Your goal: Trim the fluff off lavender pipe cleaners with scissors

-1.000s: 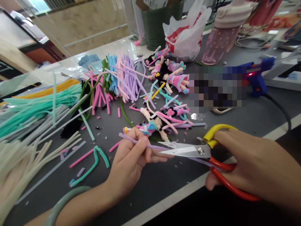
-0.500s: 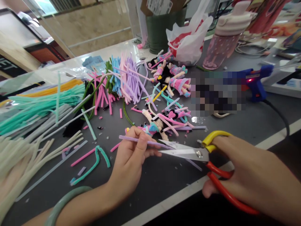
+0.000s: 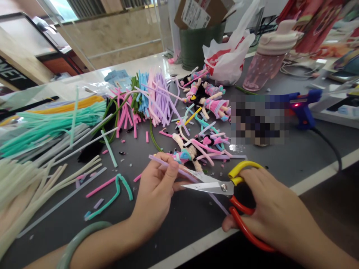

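Note:
Between the thumb and fingers of my left hand (image 3: 158,190) is a lilac pipe cleaner (image 3: 215,201), which slants down to the right. My right hand (image 3: 269,201) grips scissors (image 3: 221,186) by their yellow and red handles. The parted blades lie around the pipe cleaner just right of my left fingertips; whether they touch it I cannot tell. Behind my left hand lies a pipe-cleaner doll (image 3: 185,153) in pink and blue, partly hidden by my fingers. A bent teal pipe cleaner (image 3: 116,194) rests left of my left hand.
Bundles of teal (image 3: 56,127), cream (image 3: 25,186) and lilac pipe cleaners (image 3: 161,99) cover the left and back. Several finished dolls (image 3: 215,106) lie near a white plastic bag (image 3: 224,61). A blue glue gun (image 3: 305,108) with a red light and a pink bottle (image 3: 263,63) stand at right.
The scissors and my right hand have moved left, bringing the blades closer to my left fingers. The handles are still apart. The whole view has shifted slightly.

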Available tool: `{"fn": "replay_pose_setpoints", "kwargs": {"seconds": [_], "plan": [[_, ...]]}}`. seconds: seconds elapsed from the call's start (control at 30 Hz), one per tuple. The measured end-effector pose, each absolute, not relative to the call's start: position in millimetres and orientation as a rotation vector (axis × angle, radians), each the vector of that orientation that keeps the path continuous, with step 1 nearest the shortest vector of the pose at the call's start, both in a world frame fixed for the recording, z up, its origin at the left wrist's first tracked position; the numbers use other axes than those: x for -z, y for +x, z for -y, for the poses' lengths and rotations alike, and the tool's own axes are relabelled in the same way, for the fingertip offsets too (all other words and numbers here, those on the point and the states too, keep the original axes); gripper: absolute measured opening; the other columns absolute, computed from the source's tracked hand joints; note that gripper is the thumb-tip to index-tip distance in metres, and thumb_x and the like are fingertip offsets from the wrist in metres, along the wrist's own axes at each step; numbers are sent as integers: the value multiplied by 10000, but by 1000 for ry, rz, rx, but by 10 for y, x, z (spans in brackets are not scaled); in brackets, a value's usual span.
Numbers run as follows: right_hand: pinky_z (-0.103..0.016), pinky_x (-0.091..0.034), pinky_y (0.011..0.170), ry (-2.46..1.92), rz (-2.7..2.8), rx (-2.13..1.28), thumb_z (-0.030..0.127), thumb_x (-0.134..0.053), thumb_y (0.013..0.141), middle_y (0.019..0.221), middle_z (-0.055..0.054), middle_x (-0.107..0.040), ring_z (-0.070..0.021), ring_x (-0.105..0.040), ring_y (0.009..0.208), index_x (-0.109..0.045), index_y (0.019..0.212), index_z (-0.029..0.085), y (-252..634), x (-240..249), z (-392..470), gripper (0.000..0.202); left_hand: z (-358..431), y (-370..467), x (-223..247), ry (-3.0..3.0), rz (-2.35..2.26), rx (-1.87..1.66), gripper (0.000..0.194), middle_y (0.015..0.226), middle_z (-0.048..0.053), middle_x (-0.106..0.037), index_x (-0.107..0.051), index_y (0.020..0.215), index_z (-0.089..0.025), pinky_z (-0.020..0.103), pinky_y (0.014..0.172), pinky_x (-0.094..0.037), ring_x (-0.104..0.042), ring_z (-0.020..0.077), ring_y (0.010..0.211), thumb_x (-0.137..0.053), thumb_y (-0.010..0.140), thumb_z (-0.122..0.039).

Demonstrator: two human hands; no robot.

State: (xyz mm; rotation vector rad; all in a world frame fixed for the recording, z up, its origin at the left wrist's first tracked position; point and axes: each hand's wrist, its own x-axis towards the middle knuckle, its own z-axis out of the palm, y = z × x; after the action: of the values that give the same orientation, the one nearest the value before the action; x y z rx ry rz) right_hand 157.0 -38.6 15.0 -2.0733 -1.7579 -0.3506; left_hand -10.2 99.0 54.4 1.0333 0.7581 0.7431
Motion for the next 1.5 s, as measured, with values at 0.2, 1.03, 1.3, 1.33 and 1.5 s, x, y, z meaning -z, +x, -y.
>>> {"fn": "replay_pose_setpoints", "kwargs": {"seconds": [0.2, 1.03, 1.3, 1.33, 1.5], "plan": [[-374, -523, 552, -2071, 1749, 301, 721, -636, 676, 783, -91, -660, -255, -648, 692, -536, 904, 178, 1527, -115, 388, 598, -960, -74, -570, 941, -839, -773, 317, 638, -78, -592, -550, 747, -182, 219, 511, -586, -672, 121, 567, -826, 764, -335], [-310, -424, 423, -2071, 1849, 661, 742, -198, 930, 646, -87, -613, -206, -639, 543, -560, 752, 175, 1507, -203, 374, 696, -921, -59, -568, 883, -884, -791, 312, 623, -51, -624, -604, 718, -157, 218, 483, -615, -634, 118, 583, -864, 710, -331], [-295, -415, 409, -2053, 1871, 676, 699, -145, 958, 634, -90, -624, -194, -648, 533, -552, 747, 179, 1500, -222, 374, 693, -925, -53, -573, 838, -863, -797, 340, 606, -47, -648, -626, 695, -143, 251, 492, -642, -610, 106, 561, -905, 651, -333], [-297, -409, 404, -2051, 1869, 674, 699, -143, 959, 627, -89, -624, -190, -642, 522, -551, 747, 181, 1500, -222, 375, 693, -925, -54, -575, 835, -863, -797, 336, 604, -46, -651, -627, 692, -141, 242, 488, -638, -612, 104, 558, -905, 651, -326], [-300, -376, 387, -2057, 1866, 656, 700, -142, 961, 585, -60, -611, -169, -597, 466, -542, 743, 208, 1505, -221, 378, 670, -922, -64, -578, 822, -856, -808, 317, 593, -47, -652, -625, 685, -138, 226, 469, -630, -627, 106, 550, -893, 675, -307]]}}
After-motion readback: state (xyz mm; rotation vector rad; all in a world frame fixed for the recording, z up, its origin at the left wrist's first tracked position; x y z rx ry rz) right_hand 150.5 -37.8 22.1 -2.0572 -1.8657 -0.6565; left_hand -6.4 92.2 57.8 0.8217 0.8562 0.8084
